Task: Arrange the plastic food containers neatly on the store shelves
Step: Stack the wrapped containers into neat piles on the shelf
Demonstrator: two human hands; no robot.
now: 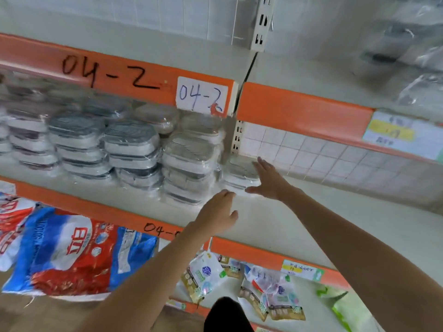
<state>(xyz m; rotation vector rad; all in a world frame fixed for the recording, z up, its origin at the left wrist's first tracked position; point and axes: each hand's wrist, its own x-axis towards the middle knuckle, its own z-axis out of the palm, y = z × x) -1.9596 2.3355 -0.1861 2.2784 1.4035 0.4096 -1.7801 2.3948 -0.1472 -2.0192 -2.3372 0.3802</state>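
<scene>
Here, on the middle shelf (pixel 134 207) marked "04-2", stacks of plastic-wrapped food containers stand in rows: from the left, a stack of dark-lidded containers (pixel 31 142), then two stacks with grey-blue lids (pixel 79 142) and (pixel 134 152), then a clear-lidded stack (pixel 189 168), with more blurred stacks behind them that cannot be counted. At the right end of the row sits one short stack of containers (pixel 239 174), just beside the upright post (pixel 237 137). Two bare arms reach in from below. The left hand (pixel 219 213) hovers low in front of the short stack, fingers loosely curled and grasping nothing. The right hand (pixel 268 179) lies flat against the short stack's right side, fingers straight and spread, thumb under its lower edge. Below, one large red-and-blue bag (pixel 67 257) lies on the left, and several small packets (pixel 271 295) lie on the lower shelf to the right.
</scene>
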